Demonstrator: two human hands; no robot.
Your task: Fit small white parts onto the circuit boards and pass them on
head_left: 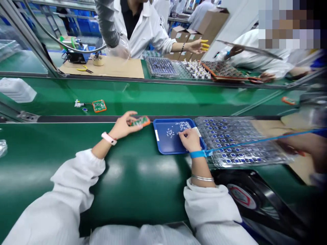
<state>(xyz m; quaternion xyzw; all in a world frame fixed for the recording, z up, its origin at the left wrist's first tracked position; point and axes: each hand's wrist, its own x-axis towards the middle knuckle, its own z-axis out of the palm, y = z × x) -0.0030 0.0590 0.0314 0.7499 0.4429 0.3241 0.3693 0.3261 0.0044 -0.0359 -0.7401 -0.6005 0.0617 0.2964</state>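
Note:
My left hand (124,125) grips a green circuit board with an orange edge (142,121) between thumb and fingers, raised near the far edge of the green table. My right hand (191,139) is over a blue tray (168,147), thumb and fingertips pinched together. What lies in the pinch is too small or hidden to make out. Several tiny white pieces (184,126) lie scattered in the tray, mostly at its back right, with a looser group left of my fingertips. A blue wrist strap with a cord (198,154) circles my right wrist.
Right of the tray lies a clear plastic blister tray (237,139) with rows of small blue-and-white parts. A black fan (245,197) stands near my right forearm. Beyond the ledge, another orange-edged board (99,105) rests on the green belt. Co-workers sit opposite and at the right.

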